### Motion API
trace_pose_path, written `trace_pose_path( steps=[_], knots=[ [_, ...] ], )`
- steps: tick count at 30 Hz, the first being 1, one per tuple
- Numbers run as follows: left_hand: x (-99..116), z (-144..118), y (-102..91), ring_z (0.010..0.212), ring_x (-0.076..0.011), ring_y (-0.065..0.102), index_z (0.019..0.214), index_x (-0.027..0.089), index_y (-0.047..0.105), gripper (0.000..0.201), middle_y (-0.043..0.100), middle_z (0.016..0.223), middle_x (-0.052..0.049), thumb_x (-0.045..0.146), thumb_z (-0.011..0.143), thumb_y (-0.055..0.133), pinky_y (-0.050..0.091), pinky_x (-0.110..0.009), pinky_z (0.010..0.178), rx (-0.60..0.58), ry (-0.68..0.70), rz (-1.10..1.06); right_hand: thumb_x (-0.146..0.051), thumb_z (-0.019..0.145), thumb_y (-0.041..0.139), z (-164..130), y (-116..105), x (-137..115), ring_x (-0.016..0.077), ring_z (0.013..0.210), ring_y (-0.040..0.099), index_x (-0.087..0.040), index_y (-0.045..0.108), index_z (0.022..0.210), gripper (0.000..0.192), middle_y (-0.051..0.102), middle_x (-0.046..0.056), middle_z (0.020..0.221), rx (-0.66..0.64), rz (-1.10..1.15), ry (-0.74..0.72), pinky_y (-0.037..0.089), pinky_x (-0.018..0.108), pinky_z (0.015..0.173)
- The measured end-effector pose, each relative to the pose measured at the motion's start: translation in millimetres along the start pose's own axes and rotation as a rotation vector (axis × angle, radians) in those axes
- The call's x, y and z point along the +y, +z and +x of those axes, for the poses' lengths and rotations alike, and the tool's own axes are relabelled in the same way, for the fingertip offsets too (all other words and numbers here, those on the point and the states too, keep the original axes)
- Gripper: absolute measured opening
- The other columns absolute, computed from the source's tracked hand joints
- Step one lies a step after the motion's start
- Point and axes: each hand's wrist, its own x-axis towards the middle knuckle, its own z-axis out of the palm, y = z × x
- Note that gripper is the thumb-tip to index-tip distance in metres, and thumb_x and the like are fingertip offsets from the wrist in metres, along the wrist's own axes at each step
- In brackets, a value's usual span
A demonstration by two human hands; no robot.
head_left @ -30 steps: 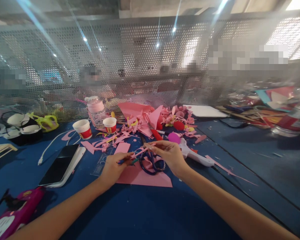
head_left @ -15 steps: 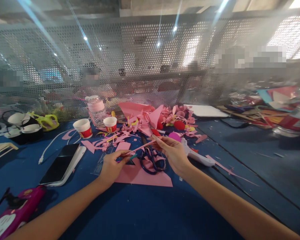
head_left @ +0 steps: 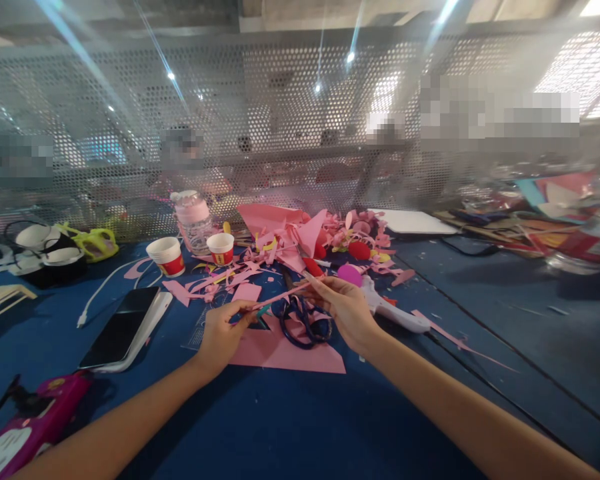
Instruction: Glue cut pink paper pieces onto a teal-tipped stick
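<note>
- Two hands, the left hand (head_left: 223, 337) and the right hand (head_left: 347, 313), stand apart above the blue table (head_left: 260, 427), linked by one thin pink strip (head_left: 284, 294)
- The left hand is mostly closed, thumb and fingers pinched on the strip's left end; a small teal thing (head_left: 263, 311) shows by its fingertips, and I cannot tell whether the hand holds it
- The right hand is pinched on the strip's other end, its thumb and forefinger together and the other fingers loosely curled
- The strip is in front of the person, over the pink sheet (head_left: 290, 360) and near the dark blue scissors (head_left: 303, 319)
- Its long axis runs mostly crosswise between the hands, slanting so that the right end sits higher in view than the left
- The scissors' handles face the person, with the blades pointing away toward the heap of pink scraps (head_left: 287, 250)
- The larger cup (head_left: 170, 259) and the smaller cup (head_left: 221, 249) carry red bands with yellow marks, too small to read
- The clear stencil (head_left: 196, 332) beside the left hand has fine white print, also unreadable
</note>
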Motion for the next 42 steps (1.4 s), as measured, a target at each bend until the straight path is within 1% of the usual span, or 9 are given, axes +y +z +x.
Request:
trace_pose_path(
  steps=[4, 9, 15, 19, 25, 30, 35, 38, 42],
  knots=[
    [0.0, -0.3, -0.1, 0.063, -0.0142, 0.064, 0.084, 0.018, 0.067, 0.015, 0.069, 0.073, -0.002, 0.027, 0.076, 0.057, 0.052, -0.020, 0.054, -0.009, -0.004, -0.032, -0.030, 0.059, 0.074, -0.3, -0.1, 0.6, 0.0124, 0.063, 0.065, -0.016, 0.065, 0.065, 0.017, 0.071, 0.004, 0.073, -0.002, 0.012, 0.020, 0.051, 0.020, 0.059],
    [-0.1, -1.0, 0.0, 0.061, -0.0146, 0.064, 0.084, 0.018, 0.067, 0.017, 0.068, 0.070, -0.002, 0.029, 0.076, 0.057, 0.051, -0.019, 0.046, -0.018, -0.034, -0.098, -0.030, 0.059, 0.074, 0.9, -1.4, 3.6, 0.0143, 0.065, 0.066, -0.016, 0.063, 0.064, 0.019, 0.071, 0.004, 0.071, 0.023, -0.004, 0.049, 0.051, 0.021, 0.059],
    [1.8, -1.1, -0.3, 0.062, -0.0158, 0.065, 0.085, 0.017, 0.067, 0.021, 0.068, 0.069, -0.003, 0.032, 0.075, 0.058, 0.049, -0.017, 0.039, -0.013, -0.124, -0.196, -0.031, 0.059, 0.073, 1.8, -3.4, 4.9, 0.0131, 0.063, 0.066, -0.016, 0.063, 0.064, 0.019, 0.071, 0.005, 0.070, -0.001, -0.026, 0.028, 0.051, 0.022, 0.059],
    [2.5, 0.2, 0.0, 0.060, -0.0157, 0.065, 0.086, 0.017, 0.068, 0.020, 0.068, 0.065, -0.002, 0.031, 0.073, 0.060, 0.050, -0.018, 0.042, 0.020, -0.186, -0.252, -0.031, 0.057, 0.074, 0.7, -3.4, 4.3, 0.0131, 0.063, 0.065, -0.016, 0.063, 0.064, 0.020, 0.070, 0.003, 0.068, 0.003, -0.036, -0.004, 0.051, 0.022, 0.057],
    [-2.2, 5.3, 0.9, 0.064, -0.0162, 0.066, 0.083, 0.015, 0.070, 0.019, 0.071, 0.067, -0.003, 0.029, 0.070, 0.064, 0.054, -0.024, 0.060, 0.072, -0.226, -0.361, -0.029, 0.057, 0.075, -1.2, -0.8, 3.3, 0.0114, 0.059, 0.064, -0.016, 0.062, 0.063, 0.019, 0.069, 0.001, 0.066, 0.008, -0.053, -0.042, 0.049, 0.020, 0.053],
    [-4.7, 7.0, 1.0, 0.059, -0.0163, 0.065, 0.083, 0.014, 0.068, 0.024, 0.070, 0.064, -0.003, 0.033, 0.071, 0.062, 0.054, -0.025, 0.056, 0.046, -0.232, -0.403, -0.029, 0.056, 0.075, -1.8, 0.5, 2.6, 0.0115, 0.057, 0.064, -0.017, 0.061, 0.063, 0.020, 0.070, 0.000, 0.066, 0.009, -0.048, -0.054, 0.049, 0.021, 0.053],
    [0.5, 7.4, 0.4, 0.055, -0.0148, 0.064, 0.079, 0.013, 0.068, 0.021, 0.068, 0.058, -0.002, 0.032, 0.069, 0.065, 0.054, -0.024, 0.055, 0.042, -0.252, -0.451, -0.029, 0.056, 0.075, -3.5, 2.2, 1.4, 0.0127, 0.059, 0.065, -0.017, 0.061, 0.063, 0.019, 0.069, 0.001, 0.066, 0.027, -0.082, -0.064, 0.048, 0.021, 0.053],
    [3.1, 8.0, 1.0, 0.058, -0.0155, 0.065, 0.080, 0.014, 0.068, 0.022, 0.070, 0.063, -0.002, 0.032, 0.066, 0.067, 0.054, -0.023, 0.055, 0.038, -0.260, -0.455, -0.030, 0.056, 0.074, -4.1, 2.8, 1.0, 0.0127, 0.059, 0.064, -0.018, 0.062, 0.062, 0.018, 0.069, 0.001, 0.064, 0.024, -0.124, -0.070, 0.048, 0.022, 0.053],
    [4.0, 7.2, 2.4, 0.072, -0.0183, 0.067, 0.081, 0.016, 0.069, 0.020, 0.072, 0.081, -0.005, 0.030, 0.068, 0.065, 0.055, -0.025, 0.062, -0.024, -0.221, -0.332, -0.031, 0.056, 0.074, -5.2, 5.0, 1.0, 0.0107, 0.053, 0.061, -0.018, 0.064, 0.063, 0.019, 0.066, -0.001, 0.058, 0.011, -0.193, -0.120, 0.047, 0.021, 0.052]
  ],
)
